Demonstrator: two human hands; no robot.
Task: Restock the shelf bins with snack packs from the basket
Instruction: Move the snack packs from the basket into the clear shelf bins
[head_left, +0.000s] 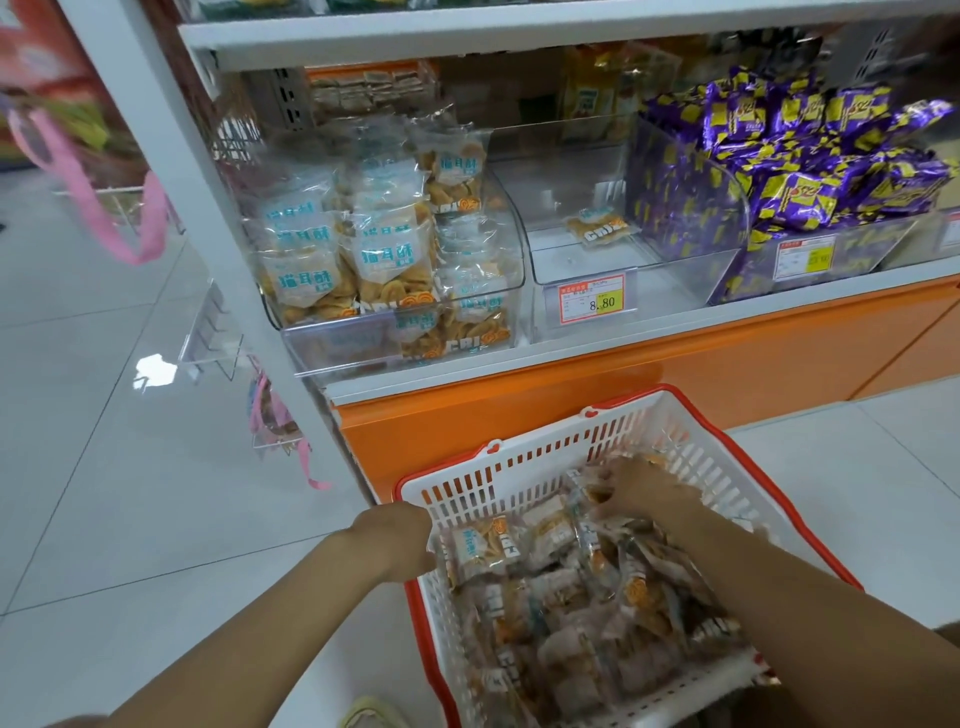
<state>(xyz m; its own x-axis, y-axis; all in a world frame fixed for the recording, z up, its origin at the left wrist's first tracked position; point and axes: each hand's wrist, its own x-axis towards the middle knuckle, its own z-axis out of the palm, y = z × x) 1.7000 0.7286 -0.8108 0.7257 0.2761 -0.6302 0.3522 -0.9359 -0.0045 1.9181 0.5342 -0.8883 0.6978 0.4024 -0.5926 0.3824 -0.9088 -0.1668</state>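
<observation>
A white basket (524, 462) with a red rim sits on the floor below the shelf, holding several clear snack packs (566, 597). My left hand (397, 538) grips the basket's left rim. My right hand (636, 491) reaches down into the far side of the basket, fingers closing on a snack pack (587, 493). On the shelf, the left clear bin (363, 338) is piled with the same clear packs. The middle bin (582, 260) holds only a single pack (600, 228).
A third bin (685, 208) at the right is heaped with purple packs. A price tag (592, 299) hangs on the middle bin. The orange shelf base (675, 374) stands right behind the basket. Pink straps (93, 208) hang on the left; white tiled floor lies around.
</observation>
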